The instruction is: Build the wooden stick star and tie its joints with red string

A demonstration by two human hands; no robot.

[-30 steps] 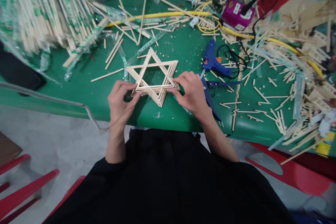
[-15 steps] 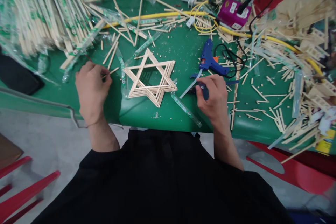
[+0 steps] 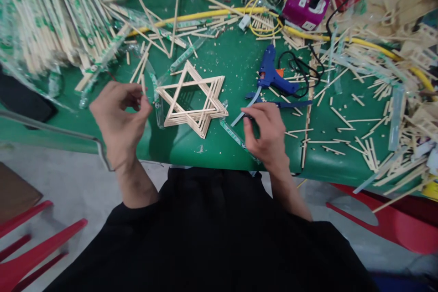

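My left hand (image 3: 121, 114) pinches a short wooden stick (image 3: 143, 84) upright between thumb and fingertips, left of the star. A six-pointed star frame of stacked wooden sticks (image 3: 211, 113) lies flat on the green table between my hands. My right hand (image 3: 266, 133) is closed to the right of the star, with a small dark object (image 3: 247, 117) partly showing at its fingertips; its kind is hidden. Just beyond that hand lies a blue glue gun (image 3: 270, 73) with a pale glue stick (image 3: 243, 110) running out of it. A blue-handled tool (image 3: 294, 104) lies beside it.
Bundles of wrapped chopsticks (image 3: 58, 13) fill the back left. A yellow cable (image 3: 205, 13) crosses behind the star to a purple power adapter (image 3: 304, 7). Cut stick pieces (image 3: 369, 155) litter the right side. Red chairs (image 3: 407, 223) stand below the table edge.
My left hand has lifted slightly and turned the short stick upright. My right hand has shifted left toward the star, and the dark object now shows less. The view has shifted slightly.
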